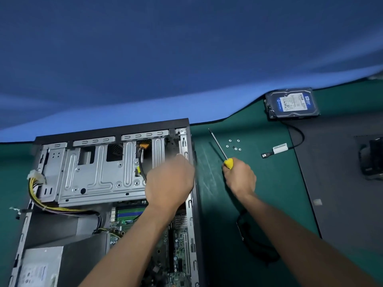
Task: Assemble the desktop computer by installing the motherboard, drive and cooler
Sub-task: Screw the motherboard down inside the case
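Observation:
An open desktop case (116, 129) lies flat on the green mat, its silver drive cage (95, 172) at the far end and the motherboard (178, 245) seated below it. My left hand (169, 181) reaches into the case's far right corner, blurred; whether it holds anything cannot be told. To the right of the case, my right hand (240, 177) grips a yellow-handled screwdriver (220, 151) with its shaft pointing away. A hard drive (292, 103) with a blue label lies at the far right. Several small screws (234, 145) lie loose beside the screwdriver shaft.
A black data cable (290, 146) with a white tag runs from the drive. The dark side panel (342, 183) lies at the right with a black cooler (372, 160) on it. The power supply (41, 266) and yellow wires (35, 195) fill the case's left. A blue cloth (186, 59) hangs behind.

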A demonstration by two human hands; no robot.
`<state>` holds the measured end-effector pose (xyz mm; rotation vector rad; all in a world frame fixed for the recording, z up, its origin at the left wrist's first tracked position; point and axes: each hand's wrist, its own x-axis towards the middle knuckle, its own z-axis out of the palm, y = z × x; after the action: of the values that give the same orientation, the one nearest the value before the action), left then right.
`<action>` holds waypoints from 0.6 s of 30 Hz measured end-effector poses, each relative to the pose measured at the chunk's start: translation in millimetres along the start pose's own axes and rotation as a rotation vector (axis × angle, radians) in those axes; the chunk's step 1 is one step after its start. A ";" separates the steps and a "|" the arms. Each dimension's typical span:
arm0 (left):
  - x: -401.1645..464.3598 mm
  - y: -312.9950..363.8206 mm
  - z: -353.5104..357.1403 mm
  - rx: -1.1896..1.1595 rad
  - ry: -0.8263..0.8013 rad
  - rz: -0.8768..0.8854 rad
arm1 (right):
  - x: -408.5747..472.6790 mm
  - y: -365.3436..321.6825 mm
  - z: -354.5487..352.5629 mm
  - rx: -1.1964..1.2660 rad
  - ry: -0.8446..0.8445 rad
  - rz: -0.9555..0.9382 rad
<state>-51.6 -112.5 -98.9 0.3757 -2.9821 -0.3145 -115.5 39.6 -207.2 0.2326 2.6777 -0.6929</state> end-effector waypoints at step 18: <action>-11.1 -7.1 -33.1 -0.424 -0.006 0.032 | -101.6 -44.7 -71.9 0.842 -0.140 -0.095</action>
<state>-34.6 -122.7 -69.3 0.2766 -2.8160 -0.9195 -54.9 29.7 -90.0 0.2497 2.1237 -1.7600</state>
